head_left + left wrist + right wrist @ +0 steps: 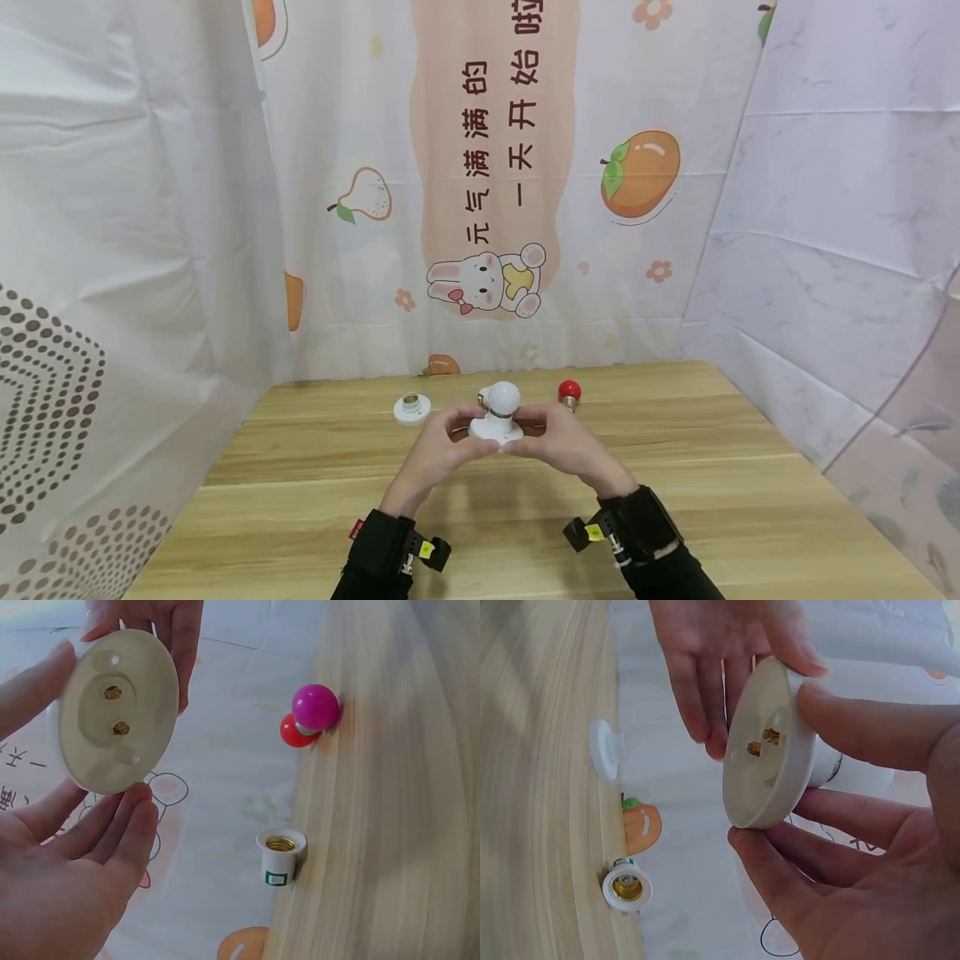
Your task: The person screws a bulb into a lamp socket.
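Observation:
Both hands hold a white round lamp holder [496, 430] up in front, with a white light bulb [503, 397] seated in its top. My left hand [438, 450] grips the base's left rim between thumb and fingers. On the opposite rim, my right hand [562, 443] grips it the same way. The wrist views show the hollow underside of the base [154, 724], where two brass terminals [772, 736] stand out. In the right wrist view most of the bulb is hidden behind the base and fingers.
Toward the back of the wooden table [315, 467] sits another round white lamp holder [412, 409] at left. A smaller white socket [279, 862] with brass threads stands behind the hands. Farther right are a red bulb [569, 389] and a magenta bulb [315, 707]. Printed curtains [337, 275] enclose the table.

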Demonstrator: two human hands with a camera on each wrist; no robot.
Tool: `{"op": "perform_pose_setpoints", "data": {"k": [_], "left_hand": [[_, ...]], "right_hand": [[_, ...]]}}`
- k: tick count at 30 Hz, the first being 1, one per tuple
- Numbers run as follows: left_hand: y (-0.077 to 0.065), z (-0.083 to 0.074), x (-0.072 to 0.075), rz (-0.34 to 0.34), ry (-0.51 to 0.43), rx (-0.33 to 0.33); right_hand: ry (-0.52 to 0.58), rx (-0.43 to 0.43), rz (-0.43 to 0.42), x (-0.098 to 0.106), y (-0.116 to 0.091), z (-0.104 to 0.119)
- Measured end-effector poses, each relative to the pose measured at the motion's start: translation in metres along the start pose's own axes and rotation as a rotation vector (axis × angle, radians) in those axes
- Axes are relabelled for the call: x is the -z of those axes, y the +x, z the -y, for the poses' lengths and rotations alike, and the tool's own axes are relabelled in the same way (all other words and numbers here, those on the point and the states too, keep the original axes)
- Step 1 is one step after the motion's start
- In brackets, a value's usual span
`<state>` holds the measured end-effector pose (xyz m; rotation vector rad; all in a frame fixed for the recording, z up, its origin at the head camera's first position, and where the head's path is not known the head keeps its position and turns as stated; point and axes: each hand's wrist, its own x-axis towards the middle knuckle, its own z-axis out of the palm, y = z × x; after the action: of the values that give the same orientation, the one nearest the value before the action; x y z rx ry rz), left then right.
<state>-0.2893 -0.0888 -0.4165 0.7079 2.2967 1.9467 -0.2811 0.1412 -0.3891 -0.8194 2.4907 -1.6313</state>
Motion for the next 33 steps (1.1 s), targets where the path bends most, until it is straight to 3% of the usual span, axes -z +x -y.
{"op": "perform_pose_setpoints", "data": {"k": [5,16,26,33], "left_hand": [[0.001,0.003,-0.002,0.004,0.037,-0.005],[0.004,0.01,-0.004,-0.003,0.143,-0.063],[0.007,0.02,-0.009,-0.009,0.273,-0.014],[0.009,0.027,-0.015,0.048,0.388,-0.015]], "right_hand": [[-0.083,0.029,-0.009,-0.001,0.001,-0.005],[-0.161,0.121,-0.011,-0.005,0.008,-0.021],[-0.255,0.021,0.007,-0.007,0.009,-0.03],[-0.392,0.004,0.022,-0.011,0.008,-0.036]]}}
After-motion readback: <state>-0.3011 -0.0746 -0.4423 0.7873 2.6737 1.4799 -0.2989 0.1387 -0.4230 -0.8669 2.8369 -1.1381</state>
